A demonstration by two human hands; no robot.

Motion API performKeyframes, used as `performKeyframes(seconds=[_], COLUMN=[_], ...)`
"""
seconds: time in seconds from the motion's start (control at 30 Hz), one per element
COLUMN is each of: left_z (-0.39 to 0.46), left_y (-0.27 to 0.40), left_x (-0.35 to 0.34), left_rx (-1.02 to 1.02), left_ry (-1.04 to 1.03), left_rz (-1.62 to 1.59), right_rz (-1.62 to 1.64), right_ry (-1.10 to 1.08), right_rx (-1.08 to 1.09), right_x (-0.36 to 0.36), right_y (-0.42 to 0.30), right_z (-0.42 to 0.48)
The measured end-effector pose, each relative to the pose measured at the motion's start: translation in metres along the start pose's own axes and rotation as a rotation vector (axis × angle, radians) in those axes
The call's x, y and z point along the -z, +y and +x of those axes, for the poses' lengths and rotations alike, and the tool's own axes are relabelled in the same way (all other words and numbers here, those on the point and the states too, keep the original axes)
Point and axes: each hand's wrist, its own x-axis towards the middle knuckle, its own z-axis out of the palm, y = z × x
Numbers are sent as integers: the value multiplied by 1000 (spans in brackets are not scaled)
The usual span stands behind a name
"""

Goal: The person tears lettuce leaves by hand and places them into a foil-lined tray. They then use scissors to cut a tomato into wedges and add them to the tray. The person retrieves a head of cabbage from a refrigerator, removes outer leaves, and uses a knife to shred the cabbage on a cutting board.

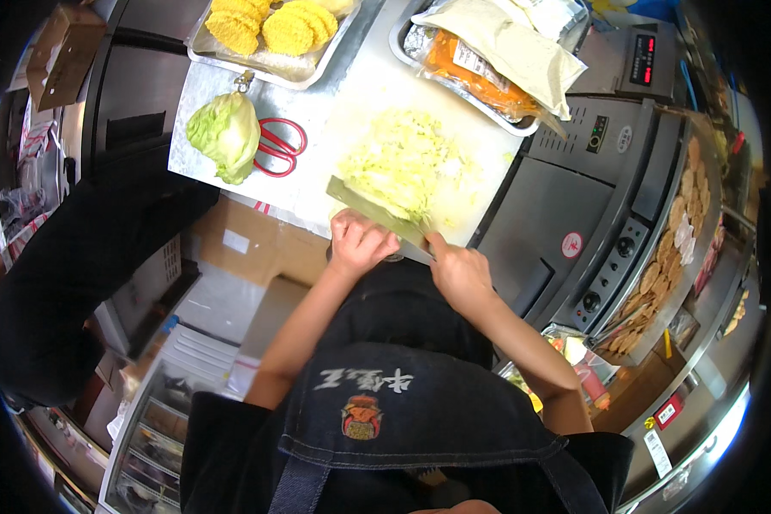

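Note:
My right hand [460,273] grips the handle of a cleaver with a broad metal blade [376,209]. The blade lies slantwise along the near side of a heap of shredded lettuce [405,157] on a pale cutting board [488,193]. Just on my side of the blade, my left hand [363,243] is curled, with a pale edge of lettuce [338,209] showing by its knuckles; the rest of that piece is hidden under the fingers. A partial lettuce head [226,136] sits to the left, next to red-handled scissors [283,148].
A metal tray [295,82] at the back left holds yellow breaded patties [289,29]. Another tray [520,130] at the back right holds a bag of orange food [466,70] and a pale package [507,45]. Cooking equipment [610,276] stands right; a person in black [58,302] bends at left.

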Motion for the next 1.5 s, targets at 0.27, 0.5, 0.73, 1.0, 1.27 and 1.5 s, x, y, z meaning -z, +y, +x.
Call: performKeyframes(seconds=[0.27,0.5,0.73,1.0,1.27,1.5], left_z=[1,-23,-14,-8,1,-14], left_y=[4,-5,-6,-5,0,-5], left_x=[9,-1,-1,-1,5,1], left_rx=[-11,-11,-14,-31,-15,17], left_ry=[-1,-25,6,23,-11,11], left_rz=[10,165,89,41,-12,-27], right_rz=[86,38,-4,-17,-3,105], right_ry=[-39,-8,-67,-119,-45,-25], right_rx=[-42,42,8,-58,-58,16], right_x=[19,44,15,26,-16,37], right_y=[-3,-11,-18,-8,-3,-16], right_z=[11,-39,0,-20,34,-7])
